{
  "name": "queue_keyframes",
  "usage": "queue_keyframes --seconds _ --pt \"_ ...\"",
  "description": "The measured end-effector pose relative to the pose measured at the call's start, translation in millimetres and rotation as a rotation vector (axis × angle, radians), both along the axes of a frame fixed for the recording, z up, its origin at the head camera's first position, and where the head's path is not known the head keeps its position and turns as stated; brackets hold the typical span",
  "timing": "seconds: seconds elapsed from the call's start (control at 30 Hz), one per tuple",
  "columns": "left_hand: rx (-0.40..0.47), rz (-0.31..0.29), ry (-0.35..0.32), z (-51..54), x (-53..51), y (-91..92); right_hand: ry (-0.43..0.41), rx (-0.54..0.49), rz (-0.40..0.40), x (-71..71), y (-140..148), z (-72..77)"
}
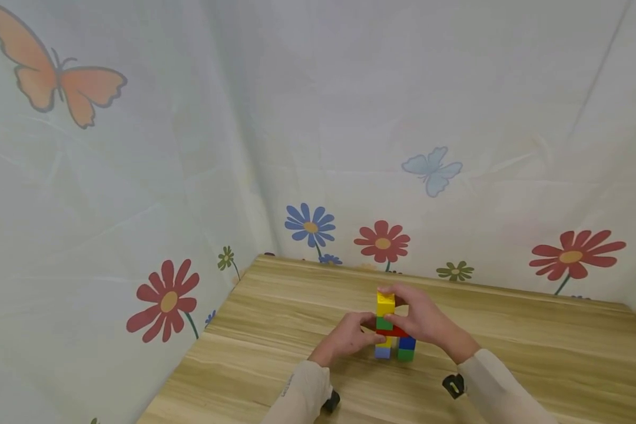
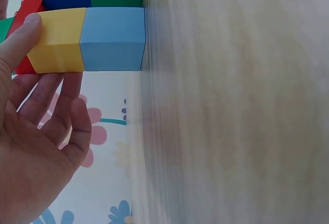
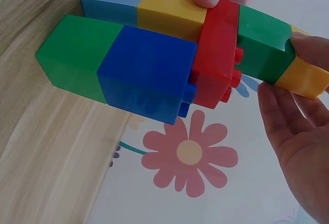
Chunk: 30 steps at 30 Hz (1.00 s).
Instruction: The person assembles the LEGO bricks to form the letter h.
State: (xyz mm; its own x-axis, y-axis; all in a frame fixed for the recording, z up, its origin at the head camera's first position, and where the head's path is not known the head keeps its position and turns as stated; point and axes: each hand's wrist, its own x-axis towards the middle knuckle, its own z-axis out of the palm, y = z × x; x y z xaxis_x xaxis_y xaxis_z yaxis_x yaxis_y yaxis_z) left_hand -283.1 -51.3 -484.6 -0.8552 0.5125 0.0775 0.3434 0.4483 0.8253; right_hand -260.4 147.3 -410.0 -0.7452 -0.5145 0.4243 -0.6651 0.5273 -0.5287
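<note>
A toy building-block structure stands on the wooden table. One column has a light blue block (image 2: 113, 39) under a yellow block (image 2: 59, 41); beside it a green block (image 3: 77, 57) carries a blue block (image 3: 146, 72). The red brick (image 3: 216, 54) lies across the top, with some blue studs showing past it. Above the red brick, over the light blue column, are another green block (image 3: 264, 41) and a top yellow block (image 1: 386, 304). My left hand (image 1: 350, 334) pinches the lower yellow block near the red brick. The upper green and yellow blocks are held between my right hand's (image 1: 426, 318) thumb and fingers.
The wooden table (image 1: 535, 341) runs back to a pale cloth (image 1: 350, 118) printed with flowers and butterflies. A black device (image 1: 453, 386) is at the right wrist, and another black piece (image 1: 331, 403) at the left wrist.
</note>
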Motion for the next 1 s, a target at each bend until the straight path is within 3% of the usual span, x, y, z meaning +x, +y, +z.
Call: queue_keyframes --seconds 0.73,1.0 --pt "-0.014 -0.002 0.003 1.3 -0.3 1.0 0.069 -0.023 0.023 1.0 2.9 -7.4" --pt "-0.022 -0.016 0.010 2.7 -1.0 -0.5 0.071 -0.028 -0.002 4.1 -0.2 -9.9"
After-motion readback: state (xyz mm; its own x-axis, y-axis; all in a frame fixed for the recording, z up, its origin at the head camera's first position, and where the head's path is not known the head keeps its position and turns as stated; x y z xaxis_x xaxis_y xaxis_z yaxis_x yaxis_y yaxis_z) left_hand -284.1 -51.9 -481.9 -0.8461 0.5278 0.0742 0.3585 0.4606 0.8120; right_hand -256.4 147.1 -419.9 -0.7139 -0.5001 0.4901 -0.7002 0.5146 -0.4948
